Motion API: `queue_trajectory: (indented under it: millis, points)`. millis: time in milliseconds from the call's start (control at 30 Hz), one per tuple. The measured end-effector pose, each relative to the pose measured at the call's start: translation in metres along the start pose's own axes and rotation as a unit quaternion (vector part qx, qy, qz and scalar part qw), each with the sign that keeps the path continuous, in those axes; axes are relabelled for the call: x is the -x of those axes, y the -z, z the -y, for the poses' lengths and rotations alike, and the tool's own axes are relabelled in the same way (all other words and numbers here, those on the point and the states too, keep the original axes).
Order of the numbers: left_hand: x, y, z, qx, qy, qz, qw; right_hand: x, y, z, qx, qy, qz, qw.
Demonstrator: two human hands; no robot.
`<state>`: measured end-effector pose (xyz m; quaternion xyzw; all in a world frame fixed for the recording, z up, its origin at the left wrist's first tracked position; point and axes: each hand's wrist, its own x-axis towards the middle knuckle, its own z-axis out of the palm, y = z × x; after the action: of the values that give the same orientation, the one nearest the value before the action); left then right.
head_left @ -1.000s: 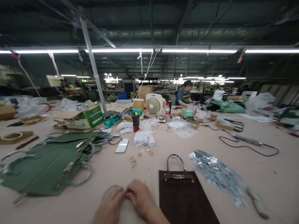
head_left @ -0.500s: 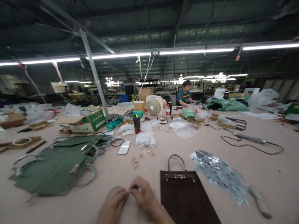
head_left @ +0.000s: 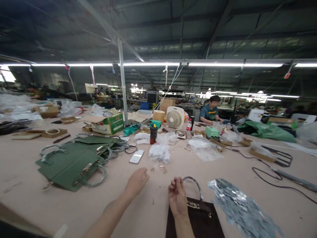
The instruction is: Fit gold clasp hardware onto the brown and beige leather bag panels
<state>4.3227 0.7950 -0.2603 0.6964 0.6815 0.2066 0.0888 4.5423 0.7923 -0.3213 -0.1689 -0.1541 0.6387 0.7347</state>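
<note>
Dark brown bag [head_left: 203,223] lies on counter [head_left: 141,215], long axis running away from wearer. Right hand [head_left: 177,197], nearer, overlaps its left side: fingertips bunched, contents unclear. Left hand [head_left: 137,180] curled, hold indeterminable; gold fittings [head_left: 162,169] beyond, rightward.

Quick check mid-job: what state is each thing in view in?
Left hand: fingers bent, grip unclear
Right hand: fingers bunched, grip unclear
Small gold fittings: loose
Brown bag: flat, partly hidden
Green bags: flat, overlapping
Phone: flat
Grey pieces: loosely heaped
Dark cup: upright
Fan: upright, spinning unclear
Tube lights: lit
</note>
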Motion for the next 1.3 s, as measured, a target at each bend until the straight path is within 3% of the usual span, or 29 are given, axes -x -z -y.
queue_trajectory:
  millis: [100,200,333,467,600,733,800,867,967,1067,1300]
  points:
    - [-0.043,-0.025,-0.02,-0.028,0.053,0.014,0.998,-0.007,0.002,0.001,-0.037,-0.01,-0.015,0.999]
    - [-0.071,-0.044,-0.028,-0.051,0.088,0.015,0.995,-0.014,0.005,0.002,-0.053,-0.018,-0.017,0.998]
    - [-0.089,-0.06,-0.03,-0.07,0.105,-0.003,0.992,-0.019,0.007,-0.003,-0.067,-0.027,-0.01,0.997]
    - [-0.089,-0.068,-0.027,-0.053,0.091,-0.027,0.994,-0.021,0.007,-0.007,-0.058,-0.028,-0.013,0.998]
    - [-0.069,-0.068,-0.027,-0.002,0.03,-0.06,0.998,-0.021,0.005,-0.007,-0.043,-0.029,-0.016,0.999]
    - [-0.022,-0.074,-0.032,0.087,-0.034,-0.087,0.992,-0.019,-0.002,-0.006,-0.007,-0.033,-0.007,0.999]
    - [0.01,-0.079,-0.033,0.206,-0.044,-0.132,0.969,-0.017,-0.006,-0.006,0.017,-0.049,0.0,0.999]
    - [0.041,-0.084,-0.032,0.329,-0.026,-0.179,0.927,-0.012,-0.01,-0.007,0.046,-0.076,0.015,0.996]
    - [0.077,-0.088,-0.027,0.386,0.034,-0.19,0.902,-0.002,-0.013,-0.012,0.1,-0.131,0.053,0.985]
    - [0.092,-0.09,-0.022,0.397,0.055,-0.179,0.899,0.011,-0.013,-0.021,0.164,-0.19,0.072,0.965]
    - [0.094,-0.088,-0.013,0.41,0.004,-0.188,0.892,0.024,-0.008,-0.034,0.206,-0.244,0.071,0.945]
